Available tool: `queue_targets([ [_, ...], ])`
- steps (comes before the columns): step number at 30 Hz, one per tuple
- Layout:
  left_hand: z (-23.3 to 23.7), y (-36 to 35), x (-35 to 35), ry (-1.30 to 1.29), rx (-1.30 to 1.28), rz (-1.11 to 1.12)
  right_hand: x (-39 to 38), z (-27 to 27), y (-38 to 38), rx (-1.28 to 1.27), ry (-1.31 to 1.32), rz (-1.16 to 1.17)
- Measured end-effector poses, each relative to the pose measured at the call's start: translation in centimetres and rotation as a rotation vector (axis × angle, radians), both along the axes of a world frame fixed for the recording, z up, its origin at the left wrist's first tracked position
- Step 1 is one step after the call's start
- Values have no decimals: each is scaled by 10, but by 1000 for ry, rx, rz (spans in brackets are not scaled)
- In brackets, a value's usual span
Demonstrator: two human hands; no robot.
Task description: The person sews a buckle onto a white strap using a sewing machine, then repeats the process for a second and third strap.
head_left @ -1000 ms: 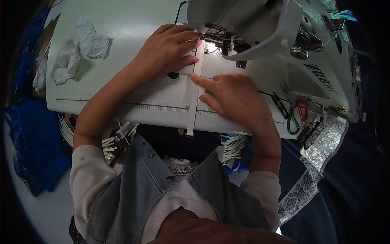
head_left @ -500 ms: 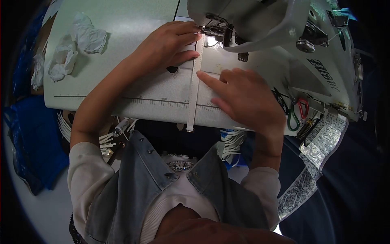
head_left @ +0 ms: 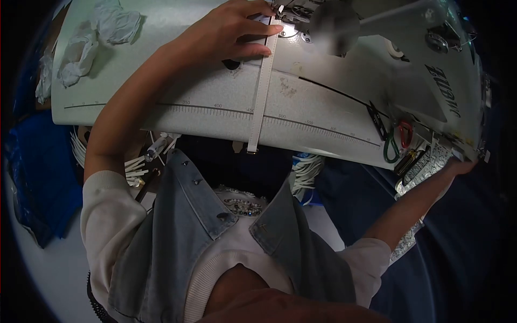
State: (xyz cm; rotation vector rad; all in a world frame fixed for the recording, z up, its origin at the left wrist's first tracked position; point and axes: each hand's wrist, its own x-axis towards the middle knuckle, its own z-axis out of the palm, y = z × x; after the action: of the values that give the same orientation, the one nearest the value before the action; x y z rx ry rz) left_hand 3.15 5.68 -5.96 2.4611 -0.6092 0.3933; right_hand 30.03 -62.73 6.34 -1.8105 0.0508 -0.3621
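A narrow white strap (head_left: pixel 260 102) with stitched edges runs from under the sewing machine's needle area (head_left: pixel 288 16) down over the front edge of the table. My left hand (head_left: pixel 237 32) lies at its upper end, fingers stretched and apart, with fingertips touching the strap beside the presser foot. The thumb rests lower down on the strap's left edge. Far to the right, my right hand (head_left: pixel 461 166) is at the lower right end of the sewing machine (head_left: pixel 441 91); its fingers are hidden, so what it touches cannot be made out.
A printed ruler (head_left: pixel 218 111) crosses the table front. Scissors with red and green handles (head_left: pixel 397 142) lie at the right, near a patterned silvery band (head_left: pixel 423 167). Crumpled white plastic (head_left: pixel 116 24) sits at the upper left. Bundled white strips (head_left: pixel 308 172) hang below the table.
My right hand has left the strap and moved right to the machine's end. My left hand stays by the needle area. The whole view has shifted slightly.
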Motion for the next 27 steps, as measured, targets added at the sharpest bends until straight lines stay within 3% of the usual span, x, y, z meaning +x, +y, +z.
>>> queue_targets([
  [2,1,0,-1,2,-4,-5,-41,-45,62,3,-514,-83],
  [6,3,-1,-1,6,-13,-16,-63,-14,75,203,-301,-22],
  [8,3,-1,-1,3,-21,-17,-40,28,79,150,-158,-124],
  [11,5,-2,-2,5,-28,-20,-4,40,45,-21,-17,-213],
  [17,6,-1,-2,8,-40,-19,-42,-7,98,-21,-414,31],
  [20,6,-1,-2,12,-42,-14,-60,-31,123,68,-507,20],
  [23,5,-2,-2,12,-43,-15,-45,-70,93,73,-378,-66],
  [27,6,-2,-2,3,-32,-18,-61,-75,97,81,-321,-155],
])
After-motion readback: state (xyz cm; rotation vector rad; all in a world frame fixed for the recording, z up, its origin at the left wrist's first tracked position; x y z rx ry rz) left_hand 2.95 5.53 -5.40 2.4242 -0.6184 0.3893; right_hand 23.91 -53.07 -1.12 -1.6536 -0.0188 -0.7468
